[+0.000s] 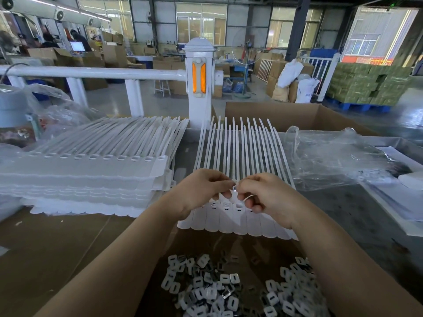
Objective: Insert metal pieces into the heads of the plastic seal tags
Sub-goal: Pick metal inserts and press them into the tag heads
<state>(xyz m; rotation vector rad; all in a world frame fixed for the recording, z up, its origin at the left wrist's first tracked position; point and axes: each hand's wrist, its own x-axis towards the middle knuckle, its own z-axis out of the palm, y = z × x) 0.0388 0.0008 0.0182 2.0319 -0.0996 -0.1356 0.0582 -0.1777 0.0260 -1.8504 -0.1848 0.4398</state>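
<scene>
A joined row of white plastic seal tags [238, 223] lies in front of me, heads near, long tails fanning away. Both hands hover over the heads, fingertips meeting. My left hand [201, 191] and my right hand [267, 197] together pinch a small metal piece [234, 188] just above the heads. Further pieces seem tucked in my right hand's curled fingers. Some heads show small dark slots. A heap of loose metal pieces [240, 291] lies on cardboard near my forearms.
A tall stack of white seal tag sheets [91, 177] stands at the left. Crumpled clear plastic bags [332, 159] lie right, an open cardboard box [297, 117] behind. A white railing post [200, 88] rises beyond the table.
</scene>
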